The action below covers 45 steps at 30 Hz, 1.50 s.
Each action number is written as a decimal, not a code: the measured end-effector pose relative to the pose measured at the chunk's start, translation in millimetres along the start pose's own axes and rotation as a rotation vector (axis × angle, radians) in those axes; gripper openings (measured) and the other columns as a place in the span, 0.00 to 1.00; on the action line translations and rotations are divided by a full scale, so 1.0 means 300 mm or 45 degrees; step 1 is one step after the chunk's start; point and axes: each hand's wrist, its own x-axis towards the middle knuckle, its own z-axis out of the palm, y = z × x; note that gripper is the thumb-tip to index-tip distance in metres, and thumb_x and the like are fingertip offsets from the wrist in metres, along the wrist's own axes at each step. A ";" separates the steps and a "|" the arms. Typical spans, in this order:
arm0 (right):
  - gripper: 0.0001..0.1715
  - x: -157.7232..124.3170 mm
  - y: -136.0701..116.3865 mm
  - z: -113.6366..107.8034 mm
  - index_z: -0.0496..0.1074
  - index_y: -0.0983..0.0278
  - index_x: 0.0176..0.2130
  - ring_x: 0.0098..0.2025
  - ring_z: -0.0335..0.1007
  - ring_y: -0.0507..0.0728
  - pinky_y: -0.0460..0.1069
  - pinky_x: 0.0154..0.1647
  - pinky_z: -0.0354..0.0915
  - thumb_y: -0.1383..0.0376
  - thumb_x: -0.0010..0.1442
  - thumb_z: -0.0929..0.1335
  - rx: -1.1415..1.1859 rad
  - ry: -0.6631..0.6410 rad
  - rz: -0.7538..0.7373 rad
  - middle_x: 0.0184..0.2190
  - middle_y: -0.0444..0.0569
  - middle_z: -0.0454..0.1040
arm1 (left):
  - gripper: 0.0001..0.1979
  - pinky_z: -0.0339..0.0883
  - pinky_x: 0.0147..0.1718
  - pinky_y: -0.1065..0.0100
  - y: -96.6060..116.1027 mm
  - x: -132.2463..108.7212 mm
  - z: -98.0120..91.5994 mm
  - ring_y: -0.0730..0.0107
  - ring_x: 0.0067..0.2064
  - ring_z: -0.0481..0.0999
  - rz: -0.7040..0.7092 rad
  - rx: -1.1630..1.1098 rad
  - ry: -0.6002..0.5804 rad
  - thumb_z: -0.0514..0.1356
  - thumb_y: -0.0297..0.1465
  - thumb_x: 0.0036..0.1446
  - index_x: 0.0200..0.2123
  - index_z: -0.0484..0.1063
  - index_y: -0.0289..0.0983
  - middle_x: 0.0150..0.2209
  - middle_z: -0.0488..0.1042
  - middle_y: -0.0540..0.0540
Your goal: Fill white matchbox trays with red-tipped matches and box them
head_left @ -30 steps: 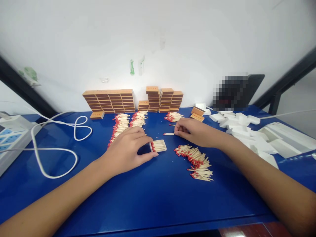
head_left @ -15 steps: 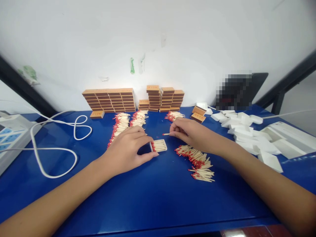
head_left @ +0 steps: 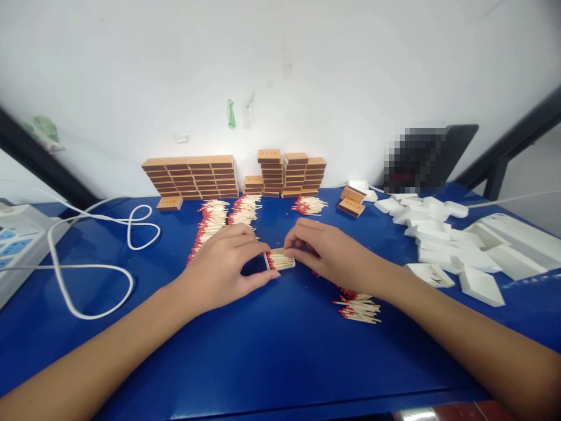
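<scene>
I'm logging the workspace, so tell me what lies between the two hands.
The head view shows a white tray of red-tipped matches between the left hand, which steadies it, and the right hand, at its right end.

Left grip [head_left: 228, 264] broadly curved, right grip [head_left: 326, 252] pinched.

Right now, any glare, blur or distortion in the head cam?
Head view: small white glint on the reddish-brown panel at bottom right; soft sheen on the blue table; dark shadow between left hand thumb and forefinger; print on the stacked matchboxes too soft to read; pixelation masks much of the dark object at back right.
</scene>
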 end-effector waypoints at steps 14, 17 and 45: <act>0.08 0.029 0.252 -0.097 0.76 0.62 0.36 0.36 0.70 0.60 0.54 0.38 0.63 0.61 0.66 0.69 -0.284 0.160 0.258 0.37 0.53 0.75 | 0.16 0.77 0.44 0.55 0.000 -0.002 -0.005 0.56 0.43 0.80 -0.012 -0.031 -0.004 0.70 0.41 0.64 0.45 0.82 0.33 0.36 0.81 0.42; 0.09 0.030 0.262 -0.087 0.74 0.62 0.35 0.36 0.70 0.60 0.54 0.38 0.64 0.62 0.67 0.67 -0.262 0.150 0.261 0.37 0.53 0.76 | 0.16 0.77 0.43 0.57 0.000 -0.003 -0.008 0.57 0.42 0.80 -0.028 -0.035 -0.017 0.69 0.42 0.64 0.44 0.83 0.35 0.36 0.81 0.42; 0.14 0.022 0.082 -0.078 0.74 0.60 0.37 0.32 0.64 0.55 0.52 0.34 0.59 0.56 0.72 0.67 0.087 0.008 0.109 0.31 0.46 0.72 | 0.16 0.77 0.44 0.57 -0.004 -0.004 -0.004 0.57 0.42 0.80 -0.038 -0.022 -0.024 0.70 0.42 0.64 0.45 0.82 0.35 0.35 0.81 0.42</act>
